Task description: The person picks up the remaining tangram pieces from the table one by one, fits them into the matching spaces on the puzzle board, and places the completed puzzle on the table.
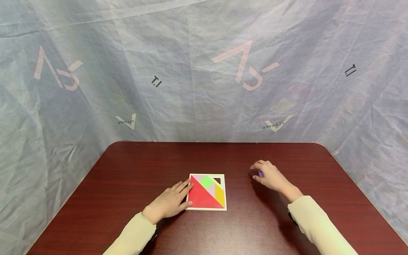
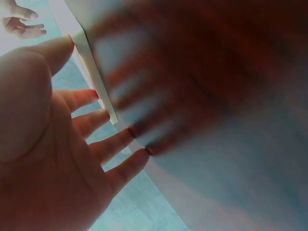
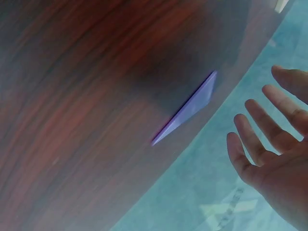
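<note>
A square tangram tray (image 1: 210, 209) with a pale rim lies mid-table, holding a red piece (image 1: 202, 196), a green square (image 1: 207, 182), pink pieces and a yellow parallelogram (image 1: 219, 195). Near its far right corner, a dark triangular gap (image 1: 217, 180) shows. My left hand (image 1: 169, 200) rests against the tray's left edge, fingers extended, thumb at the near left corner. To the right, a purple triangle (image 3: 190, 108) lies on the table. Just above it hovers my right hand (image 1: 271, 176), fingers loosely bent and apart from the piece in the right wrist view.
The dark red wooden table (image 1: 153, 159) has rounded far corners. Grey printed cloth (image 1: 191, 99) hangs behind it and along both sides. Pale sleeves (image 1: 132, 235) cover both forearms.
</note>
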The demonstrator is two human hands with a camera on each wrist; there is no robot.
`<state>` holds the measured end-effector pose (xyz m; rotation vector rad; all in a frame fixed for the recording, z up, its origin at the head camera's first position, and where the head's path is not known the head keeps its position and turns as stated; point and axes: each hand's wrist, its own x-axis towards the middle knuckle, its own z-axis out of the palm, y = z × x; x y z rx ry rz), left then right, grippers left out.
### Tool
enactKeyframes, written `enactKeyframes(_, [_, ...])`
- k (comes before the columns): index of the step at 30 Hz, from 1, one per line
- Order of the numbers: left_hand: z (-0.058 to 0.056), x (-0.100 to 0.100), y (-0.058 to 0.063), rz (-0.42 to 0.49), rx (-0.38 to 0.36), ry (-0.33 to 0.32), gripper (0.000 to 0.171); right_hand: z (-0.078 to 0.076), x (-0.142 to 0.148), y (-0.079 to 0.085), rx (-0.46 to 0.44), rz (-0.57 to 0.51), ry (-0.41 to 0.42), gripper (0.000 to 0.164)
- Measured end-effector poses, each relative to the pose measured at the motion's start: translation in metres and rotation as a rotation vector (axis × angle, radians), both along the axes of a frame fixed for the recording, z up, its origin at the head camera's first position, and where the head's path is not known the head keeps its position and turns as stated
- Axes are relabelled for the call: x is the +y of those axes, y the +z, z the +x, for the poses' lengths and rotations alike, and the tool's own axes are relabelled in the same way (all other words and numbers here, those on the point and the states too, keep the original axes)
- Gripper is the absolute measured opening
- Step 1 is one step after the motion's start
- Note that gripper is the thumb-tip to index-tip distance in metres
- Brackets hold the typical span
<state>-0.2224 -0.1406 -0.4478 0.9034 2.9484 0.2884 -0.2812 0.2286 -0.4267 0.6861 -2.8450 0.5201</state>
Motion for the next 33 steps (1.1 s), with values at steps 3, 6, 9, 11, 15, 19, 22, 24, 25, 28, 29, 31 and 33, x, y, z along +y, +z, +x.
enactKeyframes(3, [0.000, 0.001, 0.001, -0.010, -0.017, 0.011, 0.060, -0.001, 0.010, 0.000, -0.015, 0.011, -0.024, 0.027])
enactKeyframes(6, [-0.001, 0.001, 0.002, -0.020, -0.019, 0.017, 0.060, -0.001, 0.017, 0.001, -0.025, 0.025, -0.039, 0.027])
enactKeyframes(9, [-0.001, 0.001, 0.002, -0.021, -0.024, 0.020, 0.061, -0.001, 0.022, 0.000, -0.033, 0.042, -0.055, 0.028])
enactKeyframes(11, [-0.001, 0.001, 0.002, -0.018, -0.024, 0.020, 0.061, -0.001, 0.025, 0.000, -0.038, 0.054, -0.063, 0.029])
enactKeyframes(15, [-0.001, 0.001, 0.002, -0.016, -0.029, 0.022, 0.060, 0.000, 0.029, -0.002, -0.048, 0.072, -0.065, 0.027])
enactKeyframes(19, [-0.001, 0.001, 0.002, -0.015, -0.031, 0.024, 0.061, -0.001, 0.031, -0.004, -0.065, 0.081, -0.061, 0.028])
enactKeyframes(22, [-0.001, 0.002, 0.002, -0.012, -0.036, 0.024, 0.060, -0.001, 0.031, -0.005, -0.080, 0.081, -0.065, 0.030])
enactKeyframes(24, [0.000, 0.002, 0.003, -0.012, -0.036, 0.024, 0.060, -0.001, 0.031, -0.005, -0.084, 0.083, -0.068, 0.031])
enactKeyframes(25, [0.000, 0.002, 0.003, -0.010, -0.034, 0.022, 0.060, -0.002, 0.030, -0.006, -0.083, 0.086, -0.070, 0.032])
enactKeyframes(28, [0.001, 0.002, 0.003, -0.012, -0.031, 0.021, 0.060, -0.002, 0.030, -0.007, -0.079, 0.094, -0.074, 0.034])
enactKeyframes(29, [0.001, 0.002, 0.003, -0.010, -0.030, 0.019, 0.060, -0.002, 0.029, -0.007, -0.075, 0.097, -0.077, 0.034])
enactKeyframes(31, [0.001, 0.002, 0.004, -0.009, -0.031, 0.019, 0.060, -0.002, 0.029, -0.008, -0.068, 0.100, -0.079, 0.035])
enactKeyframes(33, [0.001, 0.001, 0.004, -0.009, -0.032, 0.019, 0.060, -0.001, 0.029, -0.009, -0.060, 0.103, -0.080, 0.034])
